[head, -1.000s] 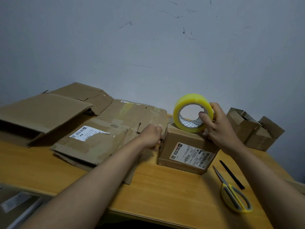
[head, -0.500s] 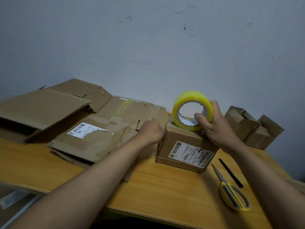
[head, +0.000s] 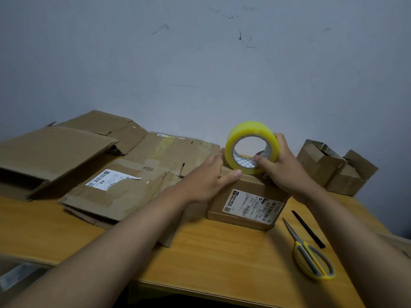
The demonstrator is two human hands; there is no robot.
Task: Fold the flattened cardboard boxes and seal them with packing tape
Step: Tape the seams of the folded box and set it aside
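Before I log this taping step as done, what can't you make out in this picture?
- Head view: the top seam of the box, covered by the left hand, the right hand and the tape roll.
- Whether any tape is stuck down yet: hidden likewise.
- Label text on the box: too small.
- Inside of the folded boxes: turned away.

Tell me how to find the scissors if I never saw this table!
Look at the wooden table, near its right front edge. Beside the small labelled box lie the scissors, next to a thin black stick. Only the scissors have yellow handles.
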